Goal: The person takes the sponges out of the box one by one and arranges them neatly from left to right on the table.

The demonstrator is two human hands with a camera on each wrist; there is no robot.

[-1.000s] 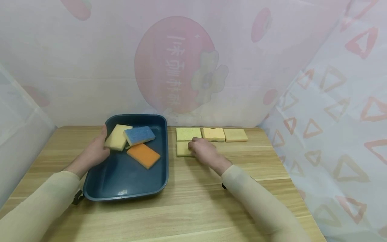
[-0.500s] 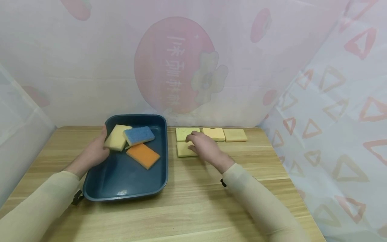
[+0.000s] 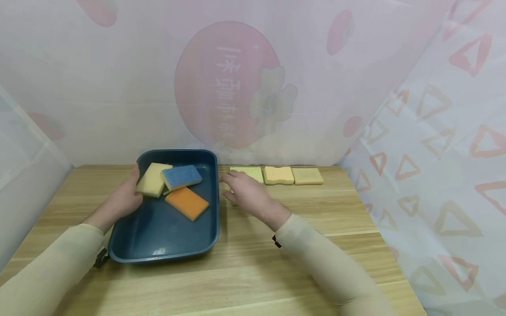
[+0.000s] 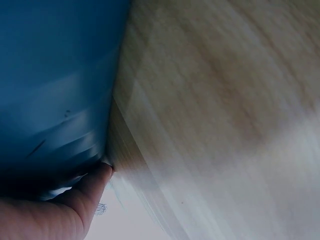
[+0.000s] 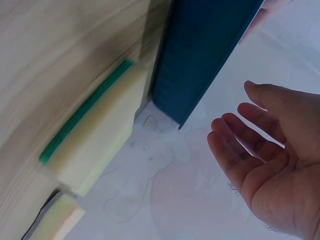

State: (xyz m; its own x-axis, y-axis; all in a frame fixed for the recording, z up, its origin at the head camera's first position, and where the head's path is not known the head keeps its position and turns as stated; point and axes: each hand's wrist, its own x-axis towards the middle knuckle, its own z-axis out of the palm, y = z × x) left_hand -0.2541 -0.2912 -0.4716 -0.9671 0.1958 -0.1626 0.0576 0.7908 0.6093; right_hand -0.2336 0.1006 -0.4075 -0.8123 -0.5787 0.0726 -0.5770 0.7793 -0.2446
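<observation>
My left hand [image 3: 126,195] grips the left wall of a dark blue rectangular baking pan [image 3: 166,245]; in the left wrist view a digit presses its outer side. Inside the pan lie a pale yellow sponge [image 3: 154,179], a blue-topped sponge [image 3: 182,176] and an orange sponge [image 3: 187,203]. My right hand [image 3: 253,193] hovers just right of the pan, fingers loosely bent around nothing. A light green sponge [image 3: 254,173] lies behind it, partly covered. The nearer sponge in front of that one is mostly hidden by the hand. The right wrist view shows a yellow sponge [image 5: 97,127] with a green layer.
To the right along the table's back edge lie a wavy-edged yellow sponge [image 3: 279,175] and a tan sponge [image 3: 308,176]. The wooden table [image 3: 245,276] meets a printed curtain [image 3: 150,105] at the back, with more curtain at both sides.
My right hand has lifted off the nearer sponge, its fingers have loosened, and it has moved left toward the pan. The left hand and the pan stay as they were.
</observation>
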